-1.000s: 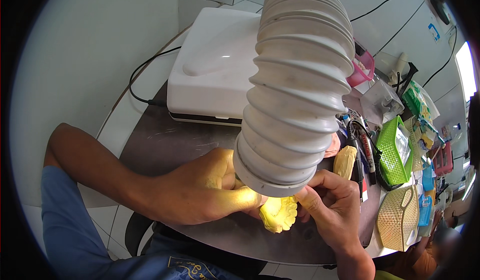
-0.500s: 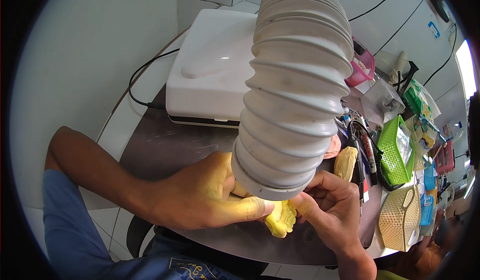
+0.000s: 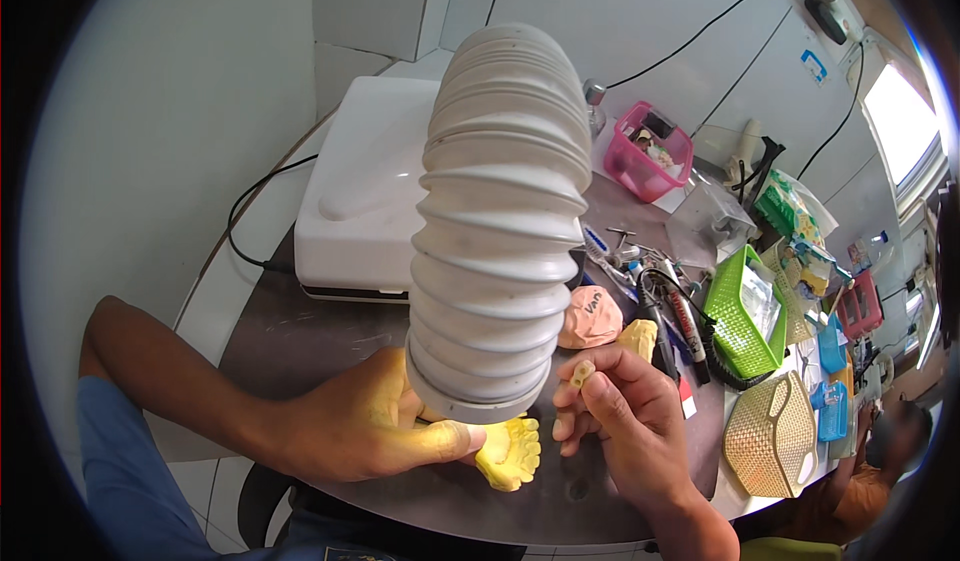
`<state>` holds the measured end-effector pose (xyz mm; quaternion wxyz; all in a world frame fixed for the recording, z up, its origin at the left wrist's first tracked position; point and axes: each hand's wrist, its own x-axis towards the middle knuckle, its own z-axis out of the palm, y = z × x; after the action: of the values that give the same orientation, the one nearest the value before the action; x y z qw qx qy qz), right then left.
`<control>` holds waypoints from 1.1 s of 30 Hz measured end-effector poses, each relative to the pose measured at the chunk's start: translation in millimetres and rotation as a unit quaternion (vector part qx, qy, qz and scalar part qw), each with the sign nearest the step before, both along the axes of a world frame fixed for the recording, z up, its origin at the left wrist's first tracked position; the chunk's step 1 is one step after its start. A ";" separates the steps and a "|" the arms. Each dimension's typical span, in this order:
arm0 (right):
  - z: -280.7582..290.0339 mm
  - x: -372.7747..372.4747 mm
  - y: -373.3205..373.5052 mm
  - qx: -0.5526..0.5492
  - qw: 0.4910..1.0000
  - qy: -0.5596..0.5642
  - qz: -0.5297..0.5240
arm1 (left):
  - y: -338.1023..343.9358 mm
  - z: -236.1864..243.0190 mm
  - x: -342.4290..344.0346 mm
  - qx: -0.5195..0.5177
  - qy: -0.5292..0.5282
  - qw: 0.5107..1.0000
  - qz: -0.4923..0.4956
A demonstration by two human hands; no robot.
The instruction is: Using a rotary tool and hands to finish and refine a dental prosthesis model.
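My left hand (image 3: 345,429) is closed round a yellow plaster dental cast (image 3: 511,455), thumb lying along its top. The cast's row of teeth points to the right, under yellowish light. Part of the left fingers is hidden behind the white ribbed hose (image 3: 498,221), whose mouth hangs just above the cast. To the right, apart from the cast, my right hand (image 3: 636,423) pinches a small cream-coloured dental crown piece (image 3: 582,372) between thumb and forefinger. Its other fingers are curled loosely.
Behind the hose stands a white box-shaped machine (image 3: 365,181). A pink plaster block (image 3: 590,319) and another yellow cast (image 3: 639,338) lie beyond my right hand. Pens and tools (image 3: 672,296), a green basket (image 3: 735,316) and a cream basket (image 3: 765,431) line the right side. A person (image 3: 875,481) is at far right.
My right hand has drawn away from the cast, and the small crown piece now shows in its fingertips. My left hand still holds the cast. The whole view has shifted.
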<state>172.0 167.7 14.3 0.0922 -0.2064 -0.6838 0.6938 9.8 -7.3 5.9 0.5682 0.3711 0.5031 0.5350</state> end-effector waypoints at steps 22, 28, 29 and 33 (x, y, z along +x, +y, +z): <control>-1.6 1.4 10.6 -0.137 0.986 0.085 0.038 | 3.1 -2.2 -0.4 0.023 0.029 0.999 0.026; 0.2 -2.0 -1.4 -0.037 0.999 0.003 0.014 | -0.7 0.5 3.7 0.081 0.050 0.992 0.079; -1.6 -2.8 -1.6 -0.032 0.999 -0.002 0.014 | -0.2 -0.9 3.2 0.080 0.050 0.992 0.080; -2.8 -4.0 -2.9 -0.015 0.999 -0.022 0.022 | 2.7 -4.3 1.7 0.068 0.021 0.996 0.054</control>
<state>168.1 164.7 11.5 0.0585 -0.2079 -0.6792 0.7015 11.5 -4.6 1.6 0.5009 0.3923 0.4969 0.5902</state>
